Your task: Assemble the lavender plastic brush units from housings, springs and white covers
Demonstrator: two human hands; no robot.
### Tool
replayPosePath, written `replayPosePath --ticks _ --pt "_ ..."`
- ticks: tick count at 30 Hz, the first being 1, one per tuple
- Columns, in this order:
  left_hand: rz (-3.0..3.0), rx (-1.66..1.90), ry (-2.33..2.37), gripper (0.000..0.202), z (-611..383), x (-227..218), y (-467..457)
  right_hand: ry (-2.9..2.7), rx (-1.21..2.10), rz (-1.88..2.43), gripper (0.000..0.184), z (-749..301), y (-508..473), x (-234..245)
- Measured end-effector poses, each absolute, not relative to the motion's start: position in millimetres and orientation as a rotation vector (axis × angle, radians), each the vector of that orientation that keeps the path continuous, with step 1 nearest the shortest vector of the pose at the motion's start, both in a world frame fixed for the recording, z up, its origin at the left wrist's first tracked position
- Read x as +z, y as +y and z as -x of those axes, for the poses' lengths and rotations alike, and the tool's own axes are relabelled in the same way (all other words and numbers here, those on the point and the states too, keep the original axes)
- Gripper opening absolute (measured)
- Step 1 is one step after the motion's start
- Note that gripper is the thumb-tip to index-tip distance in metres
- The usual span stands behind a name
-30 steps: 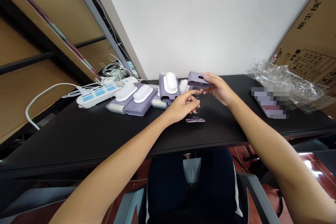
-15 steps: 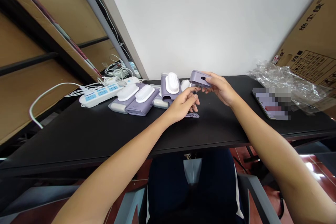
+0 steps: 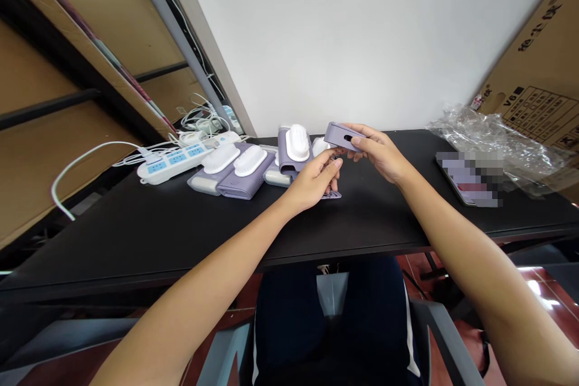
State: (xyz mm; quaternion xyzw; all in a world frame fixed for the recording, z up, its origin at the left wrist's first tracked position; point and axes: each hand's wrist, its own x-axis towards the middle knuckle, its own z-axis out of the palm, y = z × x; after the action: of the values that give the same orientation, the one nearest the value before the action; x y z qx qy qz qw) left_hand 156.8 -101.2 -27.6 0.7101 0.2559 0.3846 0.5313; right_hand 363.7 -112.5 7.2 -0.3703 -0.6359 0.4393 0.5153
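Observation:
My right hand [image 3: 380, 154] grips a small purple plastic housing [image 3: 341, 134] with a dark oval hole, held just above the black table [image 3: 181, 223]. My left hand [image 3: 314, 181] is closed in a pinch right under that housing, on a thin spring that I can barely make out. A small flat purple piece [image 3: 332, 195] lies on the table under my left fingers. Just left of both hands stands a purple device with a white oval pad [image 3: 296, 148].
More purple and white devices [image 3: 235, 169] lie in a row at the back. A white power strip [image 3: 176, 160] with cables sits far left. Crumpled clear plastic [image 3: 493, 139], a blurred flat object [image 3: 470, 175] and a cardboard box [image 3: 538, 72] are at the right.
The spring between the housing and the flat piece has shortened. The flat piece has drawn closer under my left hand. Both hands have shifted slightly back and together.

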Motion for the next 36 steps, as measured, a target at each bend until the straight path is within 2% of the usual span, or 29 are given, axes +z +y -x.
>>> replayPosePath --ticks 6,16,19,24,27,30,32,34,36 --pt "-1.697 0.922 0.639 0.035 -157 -27 -101 -1.553 1.026 0.926 0.051 -361 -116 9" --pt "-1.712 0.889 0.642 0.036 -153 -25 -101 -1.69 0.933 0.963 0.05 -364 -119 14" --pt "-1.726 0.789 0.616 0.043 -153 -20 -105 -1.726 0.952 0.984 0.053 -374 -120 20" --pt "-1.807 0.697 0.645 0.064 -148 -15 -111 -1.813 1.109 1.016 0.038 -387 -120 25" --pt "-1.95 0.713 0.66 0.065 -140 -10 -112 -1.696 1.189 0.989 0.037 -391 -118 24" --pt "-2.032 0.938 0.646 0.055 -130 0 -111 -1.485 1.223 0.908 0.04 -394 -114 21" --pt "-2.033 1.253 0.701 0.05 -123 6 -106 -1.356 1.216 0.842 0.041 -395 -110 19" --pt "-1.974 1.594 0.819 0.042 -117 9 -96 -1.247 1.205 0.791 0.043 -397 -106 18" --pt "-1.923 1.758 1.04 0.028 -111 6 -80 -1.149 1.201 0.764 0.044 -396 -102 17"
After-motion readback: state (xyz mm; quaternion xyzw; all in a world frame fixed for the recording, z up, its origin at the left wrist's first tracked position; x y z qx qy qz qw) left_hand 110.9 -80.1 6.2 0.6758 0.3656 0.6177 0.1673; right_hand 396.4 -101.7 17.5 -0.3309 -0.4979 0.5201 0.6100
